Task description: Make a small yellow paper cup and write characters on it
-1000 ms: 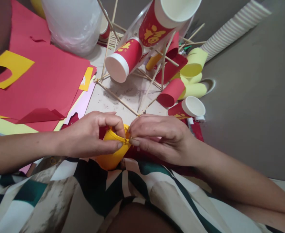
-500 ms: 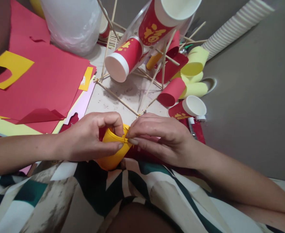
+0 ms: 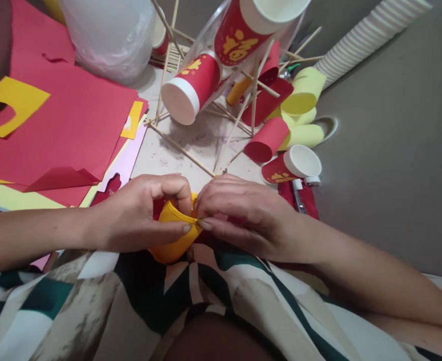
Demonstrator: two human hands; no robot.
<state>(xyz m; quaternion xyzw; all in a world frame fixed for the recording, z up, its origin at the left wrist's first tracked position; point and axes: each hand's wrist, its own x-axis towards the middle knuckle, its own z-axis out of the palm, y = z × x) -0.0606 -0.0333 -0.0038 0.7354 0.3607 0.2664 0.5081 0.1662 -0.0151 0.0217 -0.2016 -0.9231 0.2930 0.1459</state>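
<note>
A small yellow paper cup shape, rolled with a rim along its upper edge, is held low over my lap. My left hand grips its wall, thumb outside and a bent finger inside the opening. From the other side my right hand pinches the rim between thumb and fingers. The right part of the yellow cup is partly hidden behind the right fingers. Just beyond both hands, a frame of wooden sticks stands on the white table.
Red paper sheets with a cut yellow piece lie at left. Red paper cups in clear plastic stand beyond. Rolled yellow paper, a red roll and a tipped paper cup are at right, near the grey wall.
My right fingers have closed further over the rim of the yellow cup, covering more of its right side. My left hand keeps its hold. The view shifts slightly.
</note>
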